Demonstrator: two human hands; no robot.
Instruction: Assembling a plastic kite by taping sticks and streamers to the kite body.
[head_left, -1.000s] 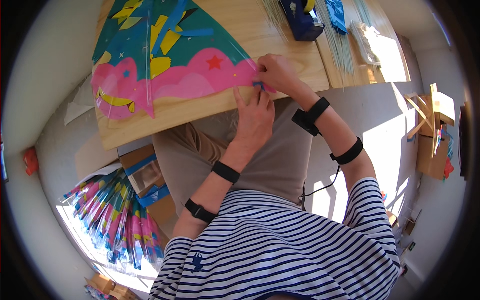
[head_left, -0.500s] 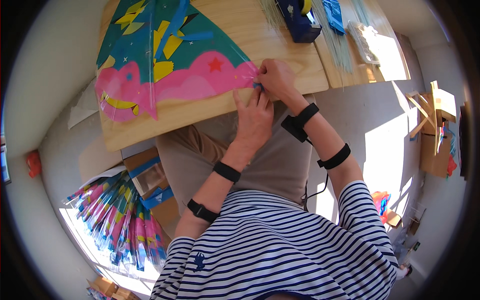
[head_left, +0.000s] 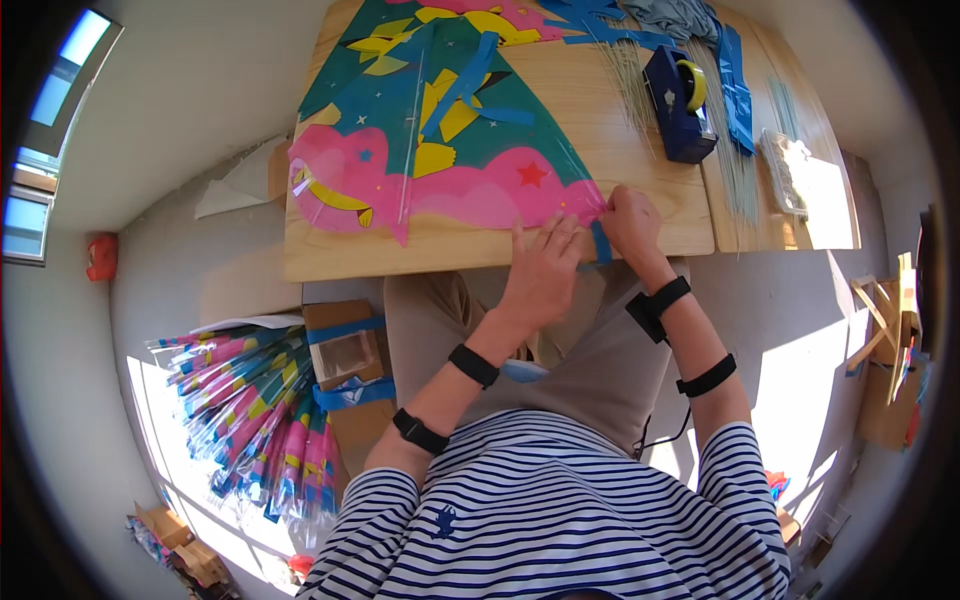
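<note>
A triangular printed kite (head_left: 480, 195), dark green with pink clouds and yellow shapes, lies flat on the wooden table (head_left: 480, 250). My right hand (head_left: 634, 225) is closed in a pinch at the kite's near right corner. Beside it, my left hand (head_left: 545, 270) rests with its fingers stretched out along the pink lower edge. A short blue strip (head_left: 600, 243) shows at the table's edge between both hands. Loose blue ribbon (head_left: 465, 85) lies across the kite's middle.
Beyond my right hand stands a dark blue tape dispenser (head_left: 680, 110), with thin pale rods (head_left: 740, 185) beside it. A clear tray (head_left: 785, 170) sits farther right. Bundled colourful kites (head_left: 250, 410) and a cardboard box (head_left: 345, 350) are at my lower left.
The whole view has shifted, revealing more of the table's far side. My left hand has moved slightly apart from the right, uncovering more of the blue strip. The right hand still pinches the corner.
</note>
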